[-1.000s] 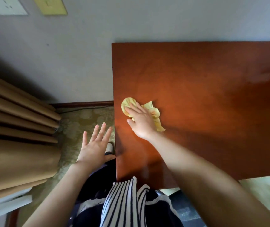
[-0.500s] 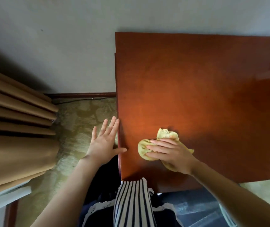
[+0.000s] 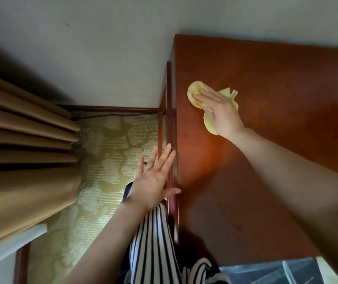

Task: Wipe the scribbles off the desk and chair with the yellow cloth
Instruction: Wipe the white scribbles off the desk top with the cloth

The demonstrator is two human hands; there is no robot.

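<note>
Right hand [image 3: 221, 111] is laid flat on the yellow cloth [image 3: 194, 93], fingers straight, pressing it onto the tabletop [image 3: 276, 78] close to its left edge, up toward the wall end. Left hand [image 3: 151, 181] is open with fingers spread, right along the tabletop's left edge, thumb poking over it. Can't tell if it actually touches. A tan curtain [image 3: 20, 140] hangs well left of the tabletop.

The bench [image 3: 276, 171] fills the 3 o'clock side, backing onto the wall [image 3: 102, 48] at 12. The cloth [image 3: 194, 92] lies on it near its 9 o'clock edge, under the right hand [image 3: 223, 113]. The left hand [image 3: 151, 181] sits at that edge, at 7 o'clock from the cloth. The curtain [image 3: 20, 150] hangs at 9 o'clock.
</note>
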